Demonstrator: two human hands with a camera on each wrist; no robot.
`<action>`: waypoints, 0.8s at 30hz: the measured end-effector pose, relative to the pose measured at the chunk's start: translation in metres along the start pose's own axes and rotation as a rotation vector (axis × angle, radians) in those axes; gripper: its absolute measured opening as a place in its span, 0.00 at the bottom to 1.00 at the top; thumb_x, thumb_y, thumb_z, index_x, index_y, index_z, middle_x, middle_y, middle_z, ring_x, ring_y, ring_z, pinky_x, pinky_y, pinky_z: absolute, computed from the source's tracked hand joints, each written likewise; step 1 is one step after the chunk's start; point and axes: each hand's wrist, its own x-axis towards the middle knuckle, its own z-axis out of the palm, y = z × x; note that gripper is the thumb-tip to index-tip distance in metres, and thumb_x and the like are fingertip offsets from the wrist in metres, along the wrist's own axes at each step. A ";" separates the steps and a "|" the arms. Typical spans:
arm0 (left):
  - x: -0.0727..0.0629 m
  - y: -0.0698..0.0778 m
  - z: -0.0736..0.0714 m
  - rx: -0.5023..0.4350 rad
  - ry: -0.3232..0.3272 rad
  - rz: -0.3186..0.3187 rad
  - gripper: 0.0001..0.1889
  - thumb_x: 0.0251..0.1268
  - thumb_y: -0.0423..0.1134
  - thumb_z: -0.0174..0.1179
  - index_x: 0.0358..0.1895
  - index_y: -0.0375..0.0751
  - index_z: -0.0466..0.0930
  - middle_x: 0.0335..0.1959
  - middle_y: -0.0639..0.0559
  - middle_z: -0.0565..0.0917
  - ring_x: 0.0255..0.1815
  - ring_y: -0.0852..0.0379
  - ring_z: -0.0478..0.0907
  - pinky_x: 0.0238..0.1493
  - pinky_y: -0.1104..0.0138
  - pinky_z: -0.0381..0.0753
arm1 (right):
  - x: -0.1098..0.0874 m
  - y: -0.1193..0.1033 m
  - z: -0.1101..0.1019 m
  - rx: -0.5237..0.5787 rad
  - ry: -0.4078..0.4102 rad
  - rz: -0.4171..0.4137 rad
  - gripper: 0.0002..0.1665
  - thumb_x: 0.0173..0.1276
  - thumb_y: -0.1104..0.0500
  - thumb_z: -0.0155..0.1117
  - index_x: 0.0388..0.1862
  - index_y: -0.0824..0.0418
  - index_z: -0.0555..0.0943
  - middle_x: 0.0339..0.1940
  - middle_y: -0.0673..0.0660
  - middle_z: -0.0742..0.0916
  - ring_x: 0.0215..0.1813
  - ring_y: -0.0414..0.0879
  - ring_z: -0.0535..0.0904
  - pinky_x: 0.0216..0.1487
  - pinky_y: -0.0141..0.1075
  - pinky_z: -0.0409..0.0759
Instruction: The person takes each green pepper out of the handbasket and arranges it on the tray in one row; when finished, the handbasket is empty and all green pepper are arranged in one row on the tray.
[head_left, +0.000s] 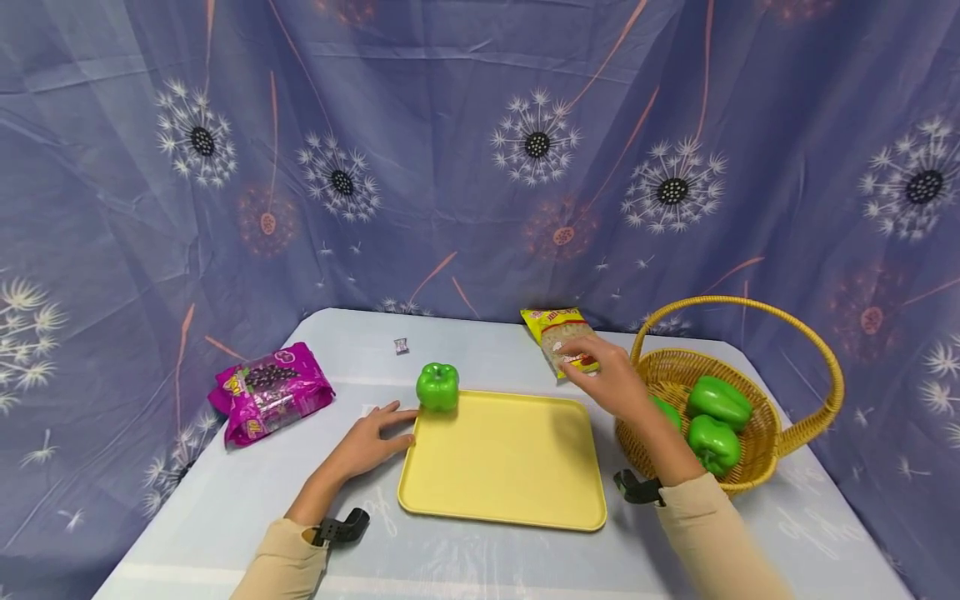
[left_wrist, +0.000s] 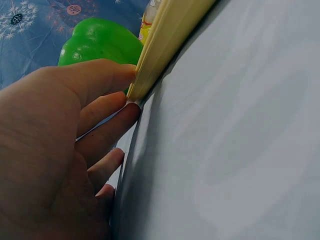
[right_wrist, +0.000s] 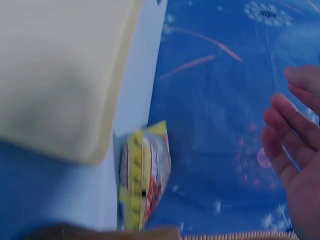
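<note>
A yellow tray point(head_left: 510, 458) lies in the middle of the table. On its far left corner stands a green bell pepper point(head_left: 438, 387). My left hand point(head_left: 371, 442) rests beside that corner, its fingertips at the tray's left rim; the left wrist view shows the fingers point(left_wrist: 107, 77) against the edge, with the pepper point(left_wrist: 100, 42) behind. My right hand point(head_left: 606, 379) is raised between the tray and a wicker basket point(head_left: 757, 467), fingers loosely bent around nothing. Green bell peppers point(head_left: 718, 402) lie in the basket, one partly hidden by my right forearm.
A yellow snack bag point(head_left: 551, 333) lies at the back, partly behind my right hand. At the left is a purple package point(head_left: 277, 392) with a grape picture. One small wrapped piece point(head_left: 401, 346) lies near the back edge. The basket's tall handle point(head_left: 832, 375) arches over it.
</note>
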 end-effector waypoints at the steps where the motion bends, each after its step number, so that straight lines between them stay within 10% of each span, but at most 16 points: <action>1: 0.000 0.000 0.000 0.000 0.001 0.002 0.25 0.63 0.53 0.62 0.64 0.58 0.76 0.71 0.40 0.63 0.72 0.29 0.49 0.66 0.35 0.46 | -0.002 0.003 -0.004 -0.003 -0.003 0.005 0.12 0.66 0.59 0.67 0.48 0.54 0.83 0.44 0.49 0.84 0.44 0.46 0.81 0.43 0.45 0.82; 15: 0.002 -0.002 0.000 0.006 0.006 0.014 0.25 0.63 0.54 0.62 0.64 0.58 0.76 0.71 0.40 0.63 0.71 0.29 0.49 0.66 0.35 0.45 | -0.027 0.029 -0.053 -0.056 -0.095 0.184 0.11 0.68 0.52 0.65 0.47 0.51 0.83 0.41 0.47 0.85 0.40 0.43 0.81 0.39 0.41 0.81; 24: 0.001 -0.001 0.000 0.006 0.003 0.009 0.25 0.63 0.54 0.61 0.64 0.57 0.76 0.71 0.40 0.63 0.71 0.28 0.49 0.65 0.34 0.45 | -0.040 0.047 -0.083 -0.129 0.002 0.237 0.11 0.70 0.56 0.62 0.47 0.58 0.83 0.39 0.53 0.86 0.37 0.48 0.81 0.34 0.35 0.79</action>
